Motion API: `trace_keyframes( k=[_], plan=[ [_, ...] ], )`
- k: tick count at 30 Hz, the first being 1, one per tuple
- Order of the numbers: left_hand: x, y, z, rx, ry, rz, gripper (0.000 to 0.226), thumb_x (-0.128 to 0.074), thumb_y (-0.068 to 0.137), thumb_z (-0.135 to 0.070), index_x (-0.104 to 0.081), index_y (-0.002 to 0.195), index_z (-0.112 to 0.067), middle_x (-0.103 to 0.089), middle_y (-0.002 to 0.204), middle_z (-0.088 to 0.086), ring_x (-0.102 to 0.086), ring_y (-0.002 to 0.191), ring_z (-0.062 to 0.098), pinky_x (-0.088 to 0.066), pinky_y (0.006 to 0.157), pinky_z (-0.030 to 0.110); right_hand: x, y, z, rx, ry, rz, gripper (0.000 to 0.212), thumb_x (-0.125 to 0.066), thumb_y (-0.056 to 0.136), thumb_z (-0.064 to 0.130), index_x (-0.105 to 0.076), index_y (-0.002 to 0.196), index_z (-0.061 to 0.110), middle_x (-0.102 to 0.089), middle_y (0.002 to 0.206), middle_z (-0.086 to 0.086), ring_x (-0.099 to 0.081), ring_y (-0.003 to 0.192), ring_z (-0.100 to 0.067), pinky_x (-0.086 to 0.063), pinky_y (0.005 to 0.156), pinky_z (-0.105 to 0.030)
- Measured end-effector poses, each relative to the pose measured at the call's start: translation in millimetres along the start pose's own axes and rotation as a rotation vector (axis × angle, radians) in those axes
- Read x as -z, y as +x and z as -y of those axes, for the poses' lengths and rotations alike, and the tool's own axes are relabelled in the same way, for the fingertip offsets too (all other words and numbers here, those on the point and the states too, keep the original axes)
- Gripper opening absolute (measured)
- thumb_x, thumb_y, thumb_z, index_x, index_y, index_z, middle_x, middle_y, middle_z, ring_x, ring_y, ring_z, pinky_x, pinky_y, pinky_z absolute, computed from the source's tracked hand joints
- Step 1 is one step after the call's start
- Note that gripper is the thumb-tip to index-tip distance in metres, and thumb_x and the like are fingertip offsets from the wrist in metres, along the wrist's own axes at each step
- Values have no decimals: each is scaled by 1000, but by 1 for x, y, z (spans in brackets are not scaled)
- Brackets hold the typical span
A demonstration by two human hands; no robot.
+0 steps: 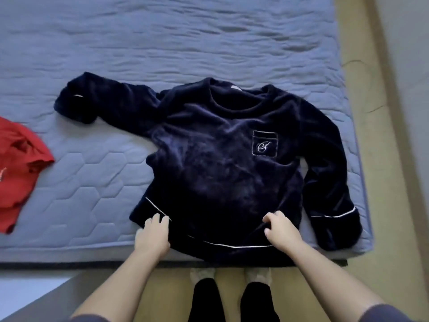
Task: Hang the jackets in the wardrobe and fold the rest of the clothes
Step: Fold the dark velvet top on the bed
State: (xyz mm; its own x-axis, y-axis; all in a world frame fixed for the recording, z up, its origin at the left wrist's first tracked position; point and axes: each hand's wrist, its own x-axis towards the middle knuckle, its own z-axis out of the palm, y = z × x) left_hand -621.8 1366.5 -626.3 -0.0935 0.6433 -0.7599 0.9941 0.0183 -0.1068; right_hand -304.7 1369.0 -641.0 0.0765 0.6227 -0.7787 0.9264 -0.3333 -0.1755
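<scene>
Blue-grey quilted mattress (162, 54) is what everything's laid out on, with tan floor (362, 135) seen along the right side. Pretty much dead centre, a navy top (220, 173) in some velvety fabric is spread flat, front up. Its neckline is pointed toward the far side and its hem is brought right to the near edge of the mattress. A small chest pocket (264, 144) with a curly monogram is stitched on, and thin white piping (232, 245) is run along the hem and cuffs.

One sleeve (92, 103) is flung out to the picture's left and bunched up at the cuff. The other sleeve (332, 182) is bent down alongside the body near the mattress's right edge.

Both hands are planted on the hem. The left hand (152, 235) is set on the hem's left corner, fingers curled over the fabric right at the piping. The right hand (282, 231) is placed further along the hem, and a bit of cloth is pinched up between its thumb and curled fingers.

Off at the far left, well apart from the top, a red garment (18, 163) is left crumpled on the mattress, partly cut off by the frame. Socked feet (202, 275) are glimpsed on the floor below the mattress edge.
</scene>
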Motion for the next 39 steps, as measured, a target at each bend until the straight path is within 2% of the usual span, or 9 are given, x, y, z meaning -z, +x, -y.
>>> trace_keyframes(
  k=[4, 6, 10, 14, 19, 25, 30, 35, 39],
  plan=[
    [-26, 24, 16, -78, 286, -136, 69, -52, 90, -12, -20, 149, -26, -2, 160, 13, -7, 146, 34, -23, 110, 51, -45, -2, -31, -53, -301, 82, 100, -70, 73, 50, -7, 150, 36, 2, 158, -1, -8, 144, -30, -35, 101, -55],
    [-31, 41, 17, -238, 361, -288, 59, -61, 82, -7, -46, 137, -19, -28, 151, 23, -28, 139, 40, -25, 107, 58, -64, 0, -42, -18, -484, 74, 111, -72, 72, 52, 7, 149, 37, 14, 158, -2, 4, 146, -34, -25, 104, -64],
    [-24, 62, 9, -461, 486, -343, 26, -71, 69, -3, -61, 91, -12, -62, 83, 8, -64, 72, 29, -49, 73, 37, -61, 20, -50, 69, -586, -212, 66, -59, 80, 15, -32, 139, 30, -35, 138, -3, -42, 118, -28, -42, 90, -42],
    [-16, 59, 11, -384, 528, -185, 31, -50, 86, -11, -51, 116, -19, -56, 110, 2, -58, 99, 24, -40, 71, 33, -28, 21, -61, 199, -481, -199, 60, -59, 73, 15, -39, 128, 26, -49, 112, 4, -53, 95, -21, -43, 74, -33],
    [-20, 51, 18, -221, 562, -204, 76, -54, 89, -26, -11, 151, -27, -14, 155, 14, -17, 140, 40, -28, 102, 58, -8, 13, -81, 281, -259, -94, 56, -59, 72, 20, -37, 123, 28, -55, 112, 7, -57, 96, -20, -39, 71, -30],
    [-11, 91, -6, -333, 496, -206, 50, -49, 90, -14, -38, 137, -23, -53, 120, 7, -56, 102, 30, -48, 70, 36, -2, 41, -80, 344, -84, -135, 49, -56, 75, 18, -44, 120, 32, -51, 114, 10, -62, 83, -27, -49, 71, -39],
    [3, 50, 22, -484, 513, 218, 50, -46, 83, -30, -44, 133, -37, -62, 121, -4, -60, 110, 22, -47, 84, 33, 35, 30, -85, 256, 111, 60, 33, -52, 77, 14, -56, 95, 41, -66, 89, 12, -61, 80, -12, -52, 76, -38],
    [12, 23, 19, -298, 333, 583, 70, -58, 74, -60, -37, 135, -33, -45, 131, -3, -53, 116, 20, -43, 85, 30, 50, 20, -77, 201, -264, 503, 30, -48, 84, 35, -66, 108, 37, -64, 117, 13, -57, 106, -11, -46, 92, -29],
    [59, 69, -12, -321, 123, 143, 39, -54, 85, -52, -49, 114, -27, -55, 115, -5, -56, 103, 17, -47, 82, 32, 87, 63, -62, 193, -57, 89, 25, -52, 87, 29, -65, 109, 29, -62, 114, 8, -56, 104, -13, -45, 95, -34]
  ],
)
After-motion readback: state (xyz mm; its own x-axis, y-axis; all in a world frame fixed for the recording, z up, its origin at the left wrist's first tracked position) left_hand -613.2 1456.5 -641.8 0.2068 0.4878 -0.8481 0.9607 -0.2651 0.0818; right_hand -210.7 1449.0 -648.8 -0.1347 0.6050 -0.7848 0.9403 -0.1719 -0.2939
